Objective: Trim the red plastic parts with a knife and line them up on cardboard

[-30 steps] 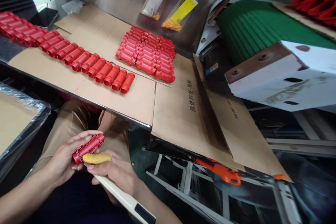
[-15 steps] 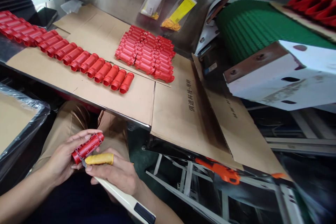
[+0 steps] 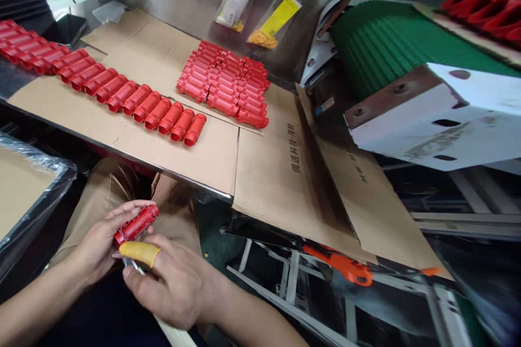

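Above my lap, my left hand (image 3: 97,241) is closed around a red plastic tube (image 3: 137,224), tilted with its upper end to the right. My right hand (image 3: 173,276) grips a utility knife with a pale handle (image 3: 174,332); most of the handle is hidden under the palm. A yellow finger cot (image 3: 139,254) covers the index finger, which lies by the tube's lower end. The blade sits just below that end, and whether it touches the plastic I cannot tell. On the bench, a long row of red tubes (image 3: 152,107) lies left of a stacked block of red tubes (image 3: 223,84).
Cardboard sheets (image 3: 264,168) cover the bench. At the right stands a green conveyor belt (image 3: 378,38) on a white metal frame (image 3: 439,119), with red parts (image 3: 484,11) on top. Orange-handled pliers (image 3: 342,264) hang below the bench edge. A plastic-lined box (image 3: 24,184) stands at the left.
My right hand has rolled over and moved lower around the tube's lower end, turning the knife handle steeper and mostly out of sight. The left hand still holds the tube in nearly the same place.
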Motion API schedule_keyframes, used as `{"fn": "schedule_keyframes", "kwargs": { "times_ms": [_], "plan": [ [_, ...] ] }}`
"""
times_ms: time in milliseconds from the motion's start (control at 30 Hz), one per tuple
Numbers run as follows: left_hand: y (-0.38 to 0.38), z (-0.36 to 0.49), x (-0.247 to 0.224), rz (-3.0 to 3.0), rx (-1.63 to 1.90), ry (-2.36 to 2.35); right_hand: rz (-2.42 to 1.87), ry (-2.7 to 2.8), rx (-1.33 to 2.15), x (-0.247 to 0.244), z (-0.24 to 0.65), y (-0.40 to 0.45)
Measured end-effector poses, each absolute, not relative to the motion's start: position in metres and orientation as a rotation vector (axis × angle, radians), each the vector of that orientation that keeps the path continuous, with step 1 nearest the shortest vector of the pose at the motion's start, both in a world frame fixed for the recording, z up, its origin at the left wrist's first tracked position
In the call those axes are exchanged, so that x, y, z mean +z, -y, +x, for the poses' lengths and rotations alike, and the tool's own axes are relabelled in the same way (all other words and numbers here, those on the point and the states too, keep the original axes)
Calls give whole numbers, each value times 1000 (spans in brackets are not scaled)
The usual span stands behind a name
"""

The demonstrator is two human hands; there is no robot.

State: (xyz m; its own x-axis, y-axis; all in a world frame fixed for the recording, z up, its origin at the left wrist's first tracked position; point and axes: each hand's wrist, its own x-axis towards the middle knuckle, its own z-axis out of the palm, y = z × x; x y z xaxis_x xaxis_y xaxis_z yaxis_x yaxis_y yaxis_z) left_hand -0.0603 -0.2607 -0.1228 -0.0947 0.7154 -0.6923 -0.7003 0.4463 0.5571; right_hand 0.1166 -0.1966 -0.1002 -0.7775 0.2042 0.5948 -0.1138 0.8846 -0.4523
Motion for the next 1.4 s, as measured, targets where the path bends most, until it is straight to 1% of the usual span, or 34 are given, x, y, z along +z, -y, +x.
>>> {"fn": "schedule_keyframes", "kwargs": {
  "times_ms": [67,133,200,267,333,433,533,733,900,1067,1400],
  "plan": [
    [261,-60,-126,50,1212,-1129,27,2336,1004,-94,122,197],
    [262,-60,-126,86,1241,-1109,68,2156,1402,-92,126,199],
    [263,-60,-124,113,1289,-1138,-86,1921,1556,-97,129,203],
    [264,-61,-120,147,1367,-1194,-357,1793,1459,-105,130,207],
    [264,-61,-117,222,1483,-1244,-533,1803,1266,-114,129,209],
    [267,-60,-116,364,1653,-1314,-580,1844,1021,-122,126,211],
    [273,-61,-119,488,1699,-1401,-537,1859,930,-123,122,211],
    [283,-64,-127,608,1683,-1478,-509,1887,920,-122,121,211],
    [282,-63,-126,606,1717,-1493,-526,1896,919,-122,122,211],
    [285,-65,-126,621,1664,-1501,-528,1891,927,-122,122,213],
    [280,-60,-122,438,1731,-1391,-557,1852,1014,-118,124,217]
  ]
}}
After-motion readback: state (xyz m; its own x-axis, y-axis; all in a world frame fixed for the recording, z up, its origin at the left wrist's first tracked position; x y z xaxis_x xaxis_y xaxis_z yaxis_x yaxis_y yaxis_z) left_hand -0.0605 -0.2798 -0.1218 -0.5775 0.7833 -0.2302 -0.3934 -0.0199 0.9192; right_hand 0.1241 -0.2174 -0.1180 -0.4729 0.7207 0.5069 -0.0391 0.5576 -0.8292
